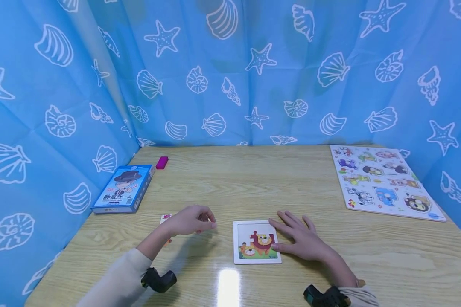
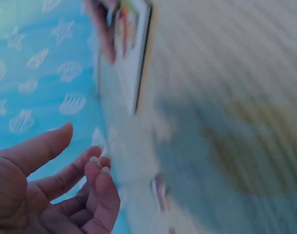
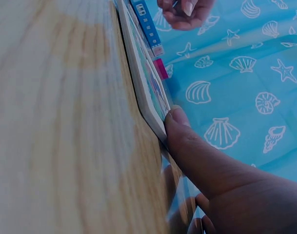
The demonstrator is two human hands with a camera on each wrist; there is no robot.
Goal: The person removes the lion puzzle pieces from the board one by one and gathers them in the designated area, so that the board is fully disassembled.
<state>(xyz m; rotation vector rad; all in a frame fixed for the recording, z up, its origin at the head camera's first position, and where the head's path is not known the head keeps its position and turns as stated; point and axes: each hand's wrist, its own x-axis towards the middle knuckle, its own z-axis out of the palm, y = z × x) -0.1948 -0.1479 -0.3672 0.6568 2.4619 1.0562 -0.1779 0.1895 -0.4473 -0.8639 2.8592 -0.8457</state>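
Observation:
A white square jigsaw tray (image 1: 243,233) lies on the table, its lower part filled with lion picture pieces (image 1: 262,242). My right hand (image 1: 301,238) is at the tray's right side, fingers spread; its thumb (image 3: 187,141) rests on the tray's edge in the right wrist view. To the left, my left hand (image 1: 190,220) hovers above the table with fingers loosely bent. Nothing shows between its thumb and fingers in the left wrist view. Loose puzzle pieces (image 1: 165,218) lie beside and partly behind that wrist; a blurred piece (image 2: 160,191) shows below the hand.
A blue game box (image 1: 124,189) lies at the left edge, a small magenta block (image 1: 162,162) behind it. At the back right lies a white animal puzzle board (image 1: 384,183). A blue curtain (image 1: 230,85) with shell prints borders the table.

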